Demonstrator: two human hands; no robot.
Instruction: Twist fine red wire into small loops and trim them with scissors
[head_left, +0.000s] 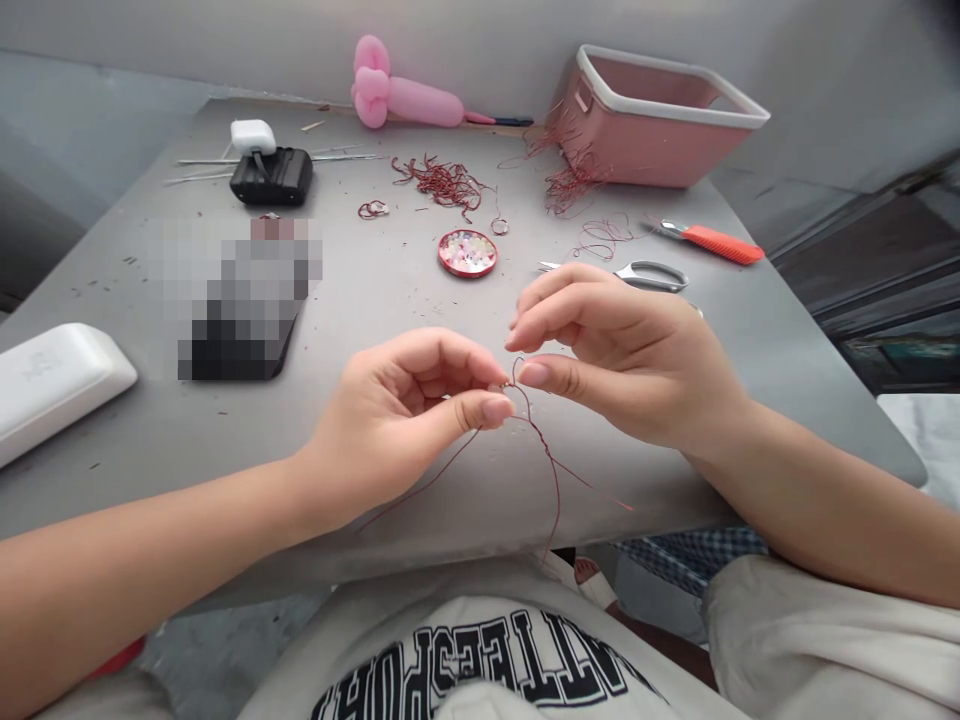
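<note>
My left hand (420,420) is closed in a pinch on a thin dark red cord (553,470), above the front part of the table. A tiny pale and gold-coloured piece, perhaps a bead, shows at its fingertips. From the pinch the cord makes a small loop, then a twisted stretch, and its loose ends hang down towards the table's front edge. My right hand (622,365) hovers just right of the pinch, thumb and fingers apart, with the thumb tip beside the cord's loop. Beyond the hands sits a round red dish (468,274) of small pale beads.
Scissors (652,275) lie partly behind my right hand, near an orange-handled cutter (720,244). Cut red cord pieces (442,185) and a pink bin (637,150) are farther back. A pink balloon (424,102), black box (270,180) and white case (64,385) are also on the table.
</note>
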